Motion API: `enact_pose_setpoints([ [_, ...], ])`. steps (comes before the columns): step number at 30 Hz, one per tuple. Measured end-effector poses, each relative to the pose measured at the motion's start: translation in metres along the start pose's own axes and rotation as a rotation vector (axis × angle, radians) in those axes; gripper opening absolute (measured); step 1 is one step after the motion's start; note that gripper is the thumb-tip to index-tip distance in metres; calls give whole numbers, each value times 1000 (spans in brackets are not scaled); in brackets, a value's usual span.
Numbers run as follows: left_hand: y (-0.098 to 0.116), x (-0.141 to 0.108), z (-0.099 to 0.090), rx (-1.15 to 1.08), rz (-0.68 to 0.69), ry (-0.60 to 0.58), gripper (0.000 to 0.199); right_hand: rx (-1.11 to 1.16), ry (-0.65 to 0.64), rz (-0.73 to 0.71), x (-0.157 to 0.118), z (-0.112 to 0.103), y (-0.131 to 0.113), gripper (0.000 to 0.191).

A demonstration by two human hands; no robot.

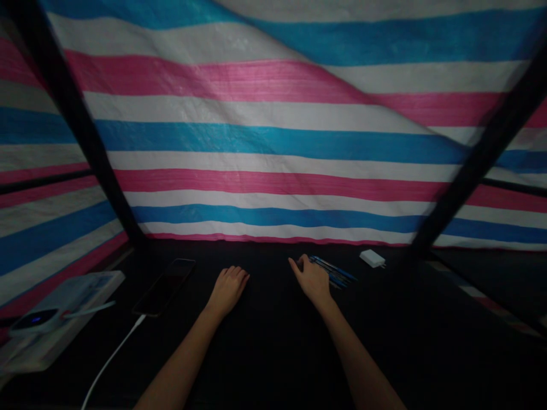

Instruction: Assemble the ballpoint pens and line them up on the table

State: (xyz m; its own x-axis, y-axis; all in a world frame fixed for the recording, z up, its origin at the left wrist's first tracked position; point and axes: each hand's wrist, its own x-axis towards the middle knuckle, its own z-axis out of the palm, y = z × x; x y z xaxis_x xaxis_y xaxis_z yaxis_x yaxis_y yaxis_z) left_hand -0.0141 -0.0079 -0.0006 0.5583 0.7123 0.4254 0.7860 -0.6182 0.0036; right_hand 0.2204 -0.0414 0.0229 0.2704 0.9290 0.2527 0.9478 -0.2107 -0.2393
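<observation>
My left hand [230, 288] rests palm down on the black tabletop [273, 353], fingers side by side and lying nearly flat, with no object showing under it. To its right, my right hand [313, 279] lies beside a bundle of slim blue-and-dark pens [333, 269]. Its thumb sticks out to the left, apart from the index finger. The near ends of the pens are partly hidden behind that hand; whether its other fingers touch them cannot be made out in the dim light.
A white charger plug [372, 258] lies right of the pens. At left are a phone [164, 286] with a white cable [113, 356] and a translucent plastic box [47, 359] bearing a power bank [36, 322]. Dark frame posts [81, 125] and striped sheeting [273, 182] enclose the table.
</observation>
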Motion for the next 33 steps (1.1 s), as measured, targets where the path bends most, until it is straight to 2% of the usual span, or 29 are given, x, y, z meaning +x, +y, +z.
enact_pose_setpoints([
  [6, 0, 0, 0, 6, -2, -5, 24, -237, 77, -132, 1, 13, 17, 24],
  [11, 0, 0, -1, -6, -3, -17, 25, -355, 90, -126, 3, 19, 28, 32],
  [19, 1, 0, -2, -2, -2, -25, 24, -350, 56, -154, 5, 15, 28, 29],
  [24, 0, -1, -1, 6, 0, -34, 23, -379, 51, -112, 4, 15, 29, 31],
  [29, 2, 0, -2, 17, 7, -29, 22, -385, 117, -136, 7, 5, 27, 37],
  [31, 1, 0, -5, 41, -26, -3, 19, -333, 187, -221, 5, -4, 20, 38],
  [33, -6, 0, -8, 101, -132, 69, 18, -234, 343, -378, -4, -12, 9, 37],
])
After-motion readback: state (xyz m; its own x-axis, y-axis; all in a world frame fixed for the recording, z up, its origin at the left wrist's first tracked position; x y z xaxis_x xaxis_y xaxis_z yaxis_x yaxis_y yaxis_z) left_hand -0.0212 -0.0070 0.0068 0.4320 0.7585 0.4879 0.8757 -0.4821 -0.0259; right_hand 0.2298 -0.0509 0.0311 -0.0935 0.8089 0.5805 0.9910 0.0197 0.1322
